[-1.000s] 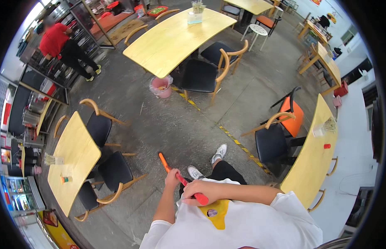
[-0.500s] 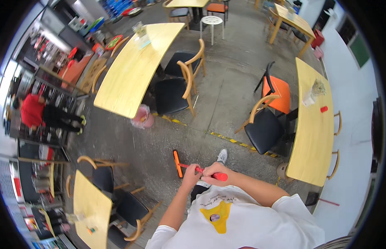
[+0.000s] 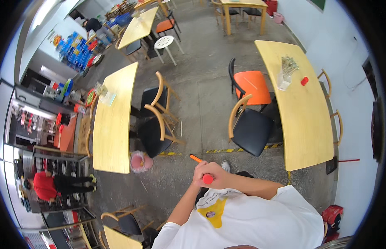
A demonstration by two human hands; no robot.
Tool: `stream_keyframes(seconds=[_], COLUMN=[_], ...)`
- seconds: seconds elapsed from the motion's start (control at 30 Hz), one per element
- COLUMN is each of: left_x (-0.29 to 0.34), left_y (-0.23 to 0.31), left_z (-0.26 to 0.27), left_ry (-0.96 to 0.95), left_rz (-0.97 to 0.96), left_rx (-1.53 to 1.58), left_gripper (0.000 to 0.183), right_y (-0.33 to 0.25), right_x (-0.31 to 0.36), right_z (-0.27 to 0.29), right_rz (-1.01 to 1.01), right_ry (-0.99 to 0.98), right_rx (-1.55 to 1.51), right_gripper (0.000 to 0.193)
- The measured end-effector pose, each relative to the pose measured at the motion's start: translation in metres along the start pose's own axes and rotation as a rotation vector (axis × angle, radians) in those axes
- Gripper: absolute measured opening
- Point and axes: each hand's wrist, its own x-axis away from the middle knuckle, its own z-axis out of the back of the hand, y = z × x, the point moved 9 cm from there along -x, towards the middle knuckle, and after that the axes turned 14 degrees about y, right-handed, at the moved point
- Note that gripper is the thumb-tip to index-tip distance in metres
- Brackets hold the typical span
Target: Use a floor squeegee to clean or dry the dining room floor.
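A red cylindrical handle [image 3: 208, 179], likely light, stiff, is being end-gripped by tightly curled fingers of left hand [image 3: 198, 173] and right hand [image 3: 218, 172].

Both hands were found close together in front of the torso, fingers curled in a firm grip. The left hand [image 3: 198, 173] was at the left, its bare forearm [image 3: 183, 207] slanting up and inward from the lower edge. The right hand [image 3: 217, 174] was just beside it, its forearm [image 3: 255, 185] lying nearly level across the body. Finger-by-finger placement could not be determined where the hands met.
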Motion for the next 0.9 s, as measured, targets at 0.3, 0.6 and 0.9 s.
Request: stream_keyframes(seconds=[0.3,0.6,0.9], left_x=[-0.029,-0.079,-0.165], left_y=[-0.089,-0.146,-0.185], left_z=[-0.035,-0.073,-0.055], left_ry=[-0.208,-0.174,-0.137], left_rz=[0.295,0.425,0.159], left_rx=[0.055,0.060,0.149], left_gripper=[0.026,0.019,0.024], right_y=[-0.023,-0.004,0.064], right_x=[-0.027,-0.063,-0.140], right_z=[0.051,0.090,0.046], right_rz=[0.027,-0.024,-0.055], right_ry=[0.004,0.163,0.061], right_rx=[0.148,0.291,0.393], right_gripper=[0.035,0.030,0.032])
